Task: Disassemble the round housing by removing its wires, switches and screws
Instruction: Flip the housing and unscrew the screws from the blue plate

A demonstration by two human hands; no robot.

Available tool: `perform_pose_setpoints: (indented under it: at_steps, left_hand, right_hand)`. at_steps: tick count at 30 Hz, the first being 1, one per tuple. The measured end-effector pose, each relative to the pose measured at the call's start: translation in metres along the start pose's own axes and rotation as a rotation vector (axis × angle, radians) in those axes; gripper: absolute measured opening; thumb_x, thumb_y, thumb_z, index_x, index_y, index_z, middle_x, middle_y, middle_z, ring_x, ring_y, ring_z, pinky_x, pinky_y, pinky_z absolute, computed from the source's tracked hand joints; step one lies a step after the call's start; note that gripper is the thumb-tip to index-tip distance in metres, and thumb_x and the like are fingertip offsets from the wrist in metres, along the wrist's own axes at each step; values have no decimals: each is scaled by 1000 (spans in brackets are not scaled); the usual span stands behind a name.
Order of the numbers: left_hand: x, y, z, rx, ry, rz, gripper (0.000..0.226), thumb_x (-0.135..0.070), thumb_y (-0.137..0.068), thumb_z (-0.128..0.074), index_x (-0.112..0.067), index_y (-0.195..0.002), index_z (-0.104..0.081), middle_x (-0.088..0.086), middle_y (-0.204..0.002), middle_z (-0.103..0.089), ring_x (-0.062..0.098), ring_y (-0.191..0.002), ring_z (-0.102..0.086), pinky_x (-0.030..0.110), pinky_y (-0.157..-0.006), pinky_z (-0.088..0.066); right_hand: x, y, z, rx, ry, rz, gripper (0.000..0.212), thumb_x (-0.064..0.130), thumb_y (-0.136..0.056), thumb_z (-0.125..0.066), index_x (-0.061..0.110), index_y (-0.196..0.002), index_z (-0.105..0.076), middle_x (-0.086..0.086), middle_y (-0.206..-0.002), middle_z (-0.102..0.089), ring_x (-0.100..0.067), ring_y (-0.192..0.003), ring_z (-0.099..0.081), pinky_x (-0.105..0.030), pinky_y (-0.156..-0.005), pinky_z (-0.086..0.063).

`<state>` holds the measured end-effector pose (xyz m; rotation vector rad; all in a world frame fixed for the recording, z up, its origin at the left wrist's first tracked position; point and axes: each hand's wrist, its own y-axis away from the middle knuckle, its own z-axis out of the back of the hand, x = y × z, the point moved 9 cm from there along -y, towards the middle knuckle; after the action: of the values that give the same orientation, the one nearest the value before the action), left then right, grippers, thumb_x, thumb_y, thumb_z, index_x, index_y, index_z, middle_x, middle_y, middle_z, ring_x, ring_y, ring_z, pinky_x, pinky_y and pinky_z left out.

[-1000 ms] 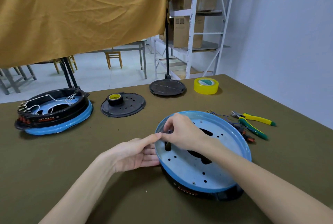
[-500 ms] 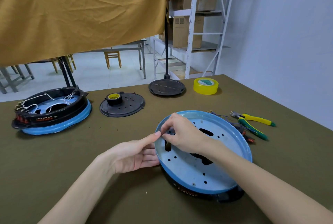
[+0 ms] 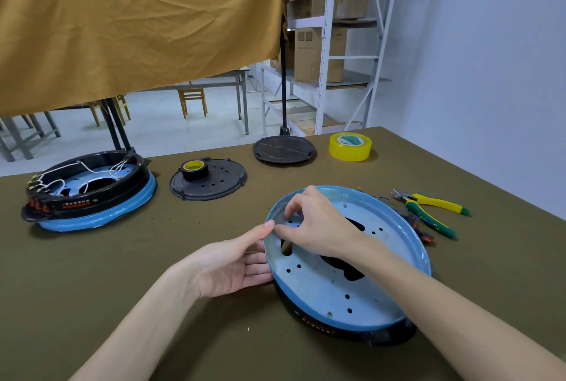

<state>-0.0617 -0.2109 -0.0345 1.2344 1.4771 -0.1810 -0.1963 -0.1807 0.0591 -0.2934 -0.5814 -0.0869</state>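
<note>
Pliers [image 3: 430,210], loose wires [image 3: 410,221] crowd housing [image 3: 352,295] right; left side open.

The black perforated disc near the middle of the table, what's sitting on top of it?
A roll of black tape with a yellow core label stands on the perforated disc, toward its left rear. The holes beneath the roll are covered.

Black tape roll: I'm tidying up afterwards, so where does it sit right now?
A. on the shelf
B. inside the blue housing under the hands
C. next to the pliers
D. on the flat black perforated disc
D: the black tape roll sits on top of the flat black perforated disc, at its left part.
</note>
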Motion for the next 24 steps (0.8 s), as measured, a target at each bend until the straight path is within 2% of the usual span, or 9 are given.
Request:
perform_pose_setpoints:
  at_steps: [3, 6, 9, 11, 13, 16, 20, 22, 24]
  left_hand:
    - [0, 0, 0, 3, -5, 5, 99, -50, -57, -98, -2, -135, -61, 18, -124, -73, 27, -105, -76, 31, -80, -62]
    - [0, 0, -1, 0, -19, 6, 101, -52, -55, -98, -2, -134, -61, 18, -124, -73, 27, -108, -75, 31, -81, -62]
    - [0, 1, 0, -7, -13, 5, 100, -52, -55, -98, -1, -133, -62, 18, -124, -73, 27, -109, -75, 31, -81, -62]
    - [0, 1, 1, -12, -13, 6, 98, -52, -57, -97, -1, -133, -62, 18, -124, -73, 27, -110, -74, 31, -82, -62]
    - [0, 0, 2, -20, -21, 10, 96, -53, -59, -95, -2, -133, -62, 17, -124, -73, 26, -110, -74, 32, -84, -62]
    - [0, -1, 2, -33, -26, 7, 98, -54, -57, -96, -3, -133, -62, 17, -124, -73, 26, -110, -74, 32, -85, -62]
    - [0, 0, 0, -40, -15, 4, 100, -53, -54, -98, -2, -132, -62, 18, -123, -74, 27, -108, -75, 32, -82, -62]
    - [0, 1, 1, -43, -7, 3, 94, -53, -61, -94, -1, -133, -62, 18, -124, -73, 27, -109, -74, 32, -82, -63]
    - [1, 1, 2, -57, 3, 3, 85, -51, -69, -88, -1, -133, -62, 18, -123, -74, 27, -109, -74, 32, -82, -63]
  right_hand:
    - [9, 0, -4, 40, 27, 77, 14, 36, -90, -73, 23, -86, -72, 2, -102, -55, -6, -98, -48, -29, -83, -46]
    - [12, 1, -5, 68, 26, 122, 8, 20, -94, -67, 24, -95, -74, 3, -107, -52, -12, -109, -49, -30, -95, -44]
    - [9, 2, -3, 32, 5, 83, 12, 30, -90, -70, 25, -101, -68, 6, -107, -49, -11, -106, -50, -27, -90, -42]
    - [8, 1, -1, 0, 52, 62, 20, 40, -89, -73, 22, -97, -71, 5, -104, -51, -11, -101, -49, -29, -85, -43]
    - [14, 1, -1, -2, 64, 111, 14, 33, -93, -70, 21, -89, -75, 4, -100, -53, -12, -101, -48, -32, -87, -44]
    - [21, 5, -2, 11, 89, 197, 10, 24, -97, -64, 21, -95, -73, 4, -100, -56, -14, -101, -50, -33, -89, -43]
    - [28, 7, -3, 10, 106, 276, 12, 18, -99, -60, 16, -96, -71, 4, -93, -65, -8, -88, -51, -29, -82, -43]
    - [28, 5, -1, 5, 70, 274, 12, 17, -101, -58, 14, -96, -69, 5, -92, -66, -8, -86, -53, -27, -80, -45]
    - [24, 2, 11, -79, -35, 232, 11, 15, -99, -60, 15, -97, -70, 7, -88, -69, -7, -82, -59, -21, -76, -46]
